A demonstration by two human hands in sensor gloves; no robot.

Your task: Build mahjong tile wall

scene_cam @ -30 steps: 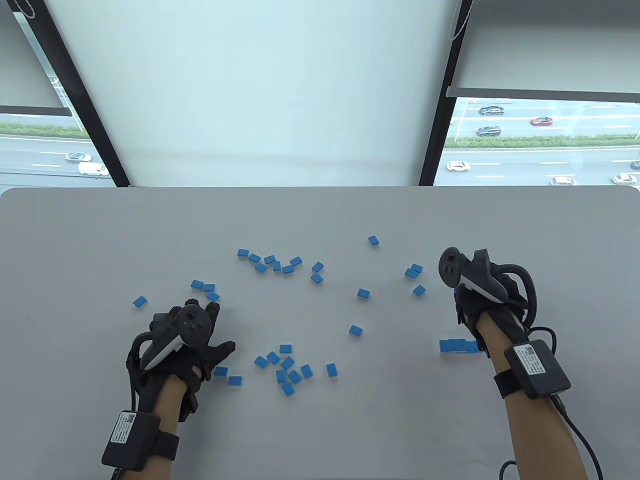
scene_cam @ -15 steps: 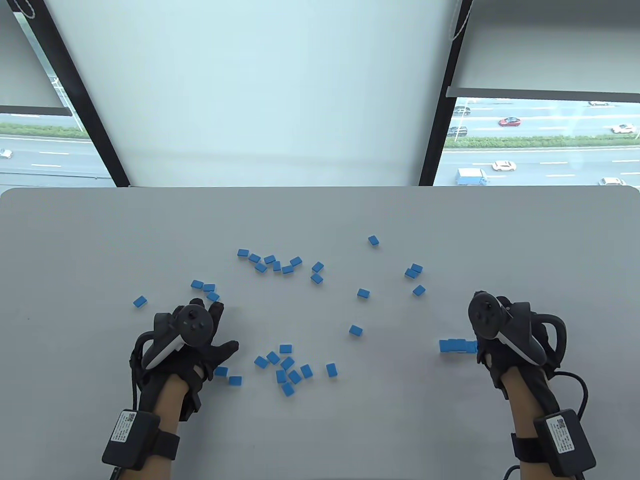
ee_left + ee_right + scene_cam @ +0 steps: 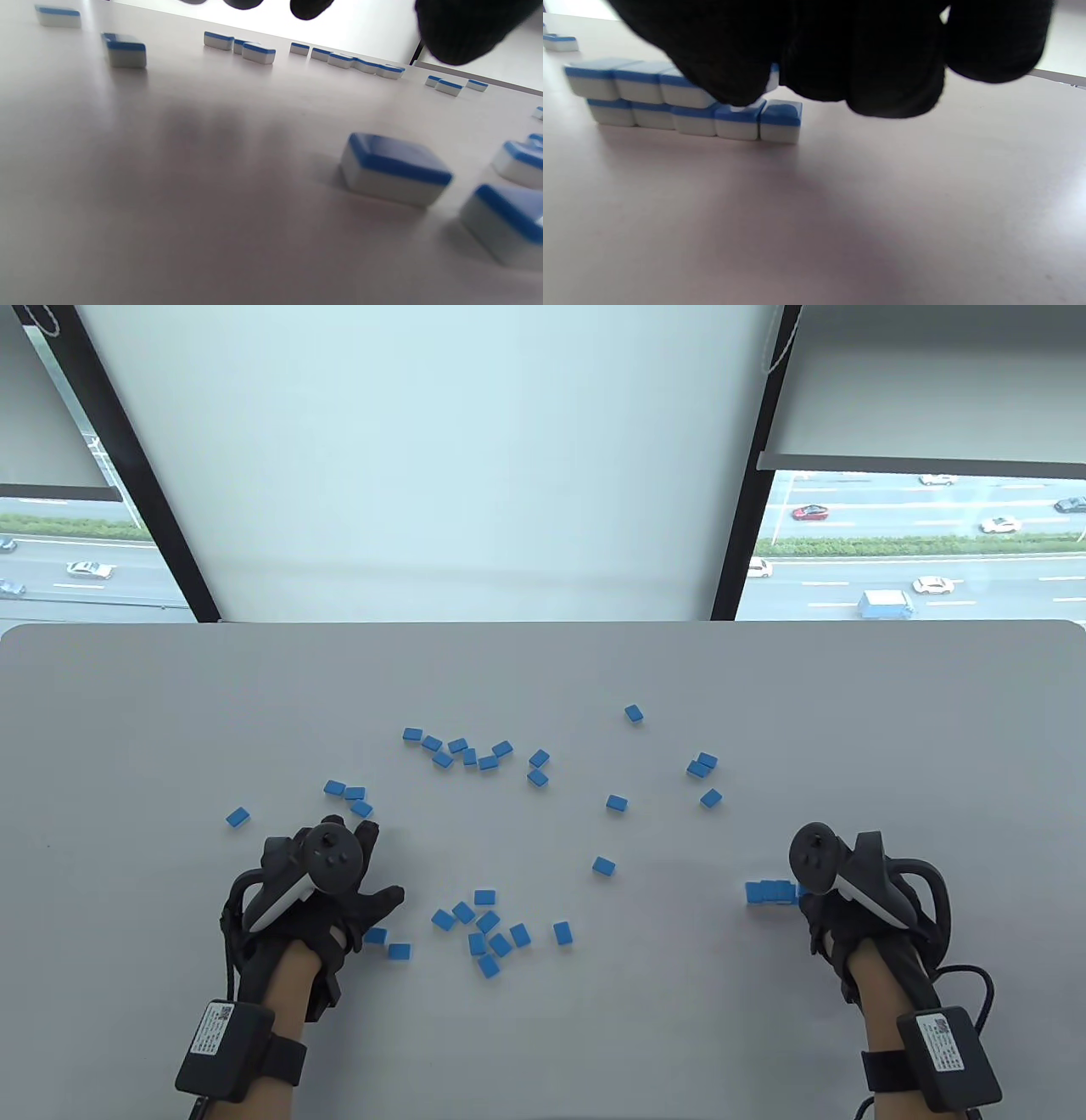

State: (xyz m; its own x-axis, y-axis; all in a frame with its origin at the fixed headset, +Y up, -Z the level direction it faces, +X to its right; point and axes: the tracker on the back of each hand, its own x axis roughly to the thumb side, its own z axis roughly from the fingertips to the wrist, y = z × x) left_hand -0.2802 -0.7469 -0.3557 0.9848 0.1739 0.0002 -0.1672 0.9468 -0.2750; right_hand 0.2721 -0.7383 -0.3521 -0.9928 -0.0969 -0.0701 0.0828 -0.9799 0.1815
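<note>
The right hand [image 3: 836, 899], gloved in black with a tracker strapped across its back, hovers low over the near right of the grey bench [image 3: 543, 1052], its curled fingers [image 3: 865, 63] closed round a blue-backed tile [image 3: 773, 78] at the end of the tile wall [image 3: 770, 892]. In the right wrist view that wall stands just beneath the fingertips: a lower course of five white-bodied, blue-topped blocks set edge to edge, and an upper course of three, with the pinched tile coming down on the fourth place.

The left hand [image 3: 327, 891] lies flat on the bench, palm down, fingers spread and straight, holding nothing; its fingertips [image 3: 307, 6] hang into the left wrist view above the smooth matte surface. A loose tile [image 3: 394, 169], rounded at the corners, lies face down just ahead of that hand.

Between the two hands a cluster of scattered tiles [image 3: 488, 933] lies near the left thumb; further tiles [image 3: 462, 751] are strewn beyond both hands. Past the bench edge, windows [image 3: 916, 543] show a road with cars.
</note>
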